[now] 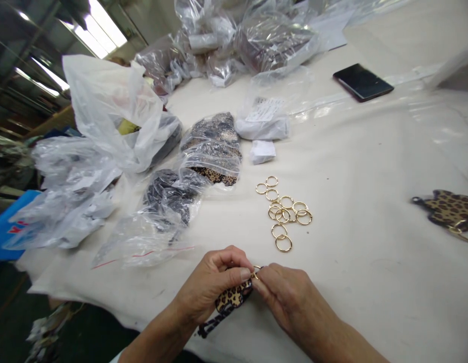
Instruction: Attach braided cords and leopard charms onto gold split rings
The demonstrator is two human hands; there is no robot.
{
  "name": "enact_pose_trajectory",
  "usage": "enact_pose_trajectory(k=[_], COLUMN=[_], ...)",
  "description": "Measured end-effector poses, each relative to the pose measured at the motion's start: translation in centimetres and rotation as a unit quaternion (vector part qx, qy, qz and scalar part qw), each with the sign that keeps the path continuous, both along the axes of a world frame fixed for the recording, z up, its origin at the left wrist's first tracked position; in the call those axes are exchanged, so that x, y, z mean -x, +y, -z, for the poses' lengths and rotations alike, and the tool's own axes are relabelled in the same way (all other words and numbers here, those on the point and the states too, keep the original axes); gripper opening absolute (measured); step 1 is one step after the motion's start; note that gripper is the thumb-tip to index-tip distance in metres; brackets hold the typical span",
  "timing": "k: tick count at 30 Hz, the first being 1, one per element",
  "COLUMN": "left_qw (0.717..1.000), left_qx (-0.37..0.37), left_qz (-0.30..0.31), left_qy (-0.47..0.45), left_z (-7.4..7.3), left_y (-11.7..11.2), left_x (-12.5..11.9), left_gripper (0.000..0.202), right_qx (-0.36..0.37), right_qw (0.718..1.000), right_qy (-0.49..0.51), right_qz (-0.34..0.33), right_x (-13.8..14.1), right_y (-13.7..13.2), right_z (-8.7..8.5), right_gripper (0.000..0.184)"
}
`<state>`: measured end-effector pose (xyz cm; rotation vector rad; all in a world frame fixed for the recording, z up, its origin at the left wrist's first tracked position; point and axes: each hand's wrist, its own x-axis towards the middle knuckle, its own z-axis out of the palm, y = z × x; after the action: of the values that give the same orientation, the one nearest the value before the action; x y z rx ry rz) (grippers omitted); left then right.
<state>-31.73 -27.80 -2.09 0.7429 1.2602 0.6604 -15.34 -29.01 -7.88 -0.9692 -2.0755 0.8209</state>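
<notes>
"Near the front of the bench [370, 282], where is the leopard-print piece [234, 296]?"
"Under the left hand's [214, 277] thumb, pinched against its fingers (a dark strap [218, 319] trails below)."
"And the right hand [288, 292]?"
"Just beside it, thumb and fingertips closed on a gold ring [257, 267] at the piece's upper end."
"Other rings [289, 217]?"
"Loose on the bench, beyond both hands."

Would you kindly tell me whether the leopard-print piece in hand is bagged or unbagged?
Unbagged: the leopard-print piece is bare in the left hand, its spotted surface uncovered.
</notes>
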Motion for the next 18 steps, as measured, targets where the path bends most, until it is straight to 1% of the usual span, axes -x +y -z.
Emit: enact_pose_trajectory(k=[5, 8, 13, 18], left_qw=[1.000, 0.999, 0.999, 0.997], left_qx=[0.026, 0.045, 0.037, 0.064], left_qz=[-0.009, -0.008, -0.004, 0.002], left_qy=[0.014, 0.019, 0.037, 0.043], left_z=[0.0, -0.1, -0.6, -0.7], left_y=[-0.1, -0.1, -0.1, -0.1], left_x=[0.5, 0.8, 1.1, 1.4], left_gripper=[0.019, 0.021, 0.025, 0.018], right_qx=[0.009, 0.032, 0.102, 0.204], right_qw=[1.000, 0.999, 0.995, 0.979], right_qy=[-0.008, -0.013, 0.008, 0.013], right_qz=[0.006, 0.006, 0.001, -0.011], right_x=[-0.1, -0.1, -0.2, -0.3], right_y=[-0.2, -0.2, -0.1, -0.1], right_z=[0.2, 0.4, -0.1, -1.1], right_gripper=[0.031, 0.030, 0.029, 0.028])
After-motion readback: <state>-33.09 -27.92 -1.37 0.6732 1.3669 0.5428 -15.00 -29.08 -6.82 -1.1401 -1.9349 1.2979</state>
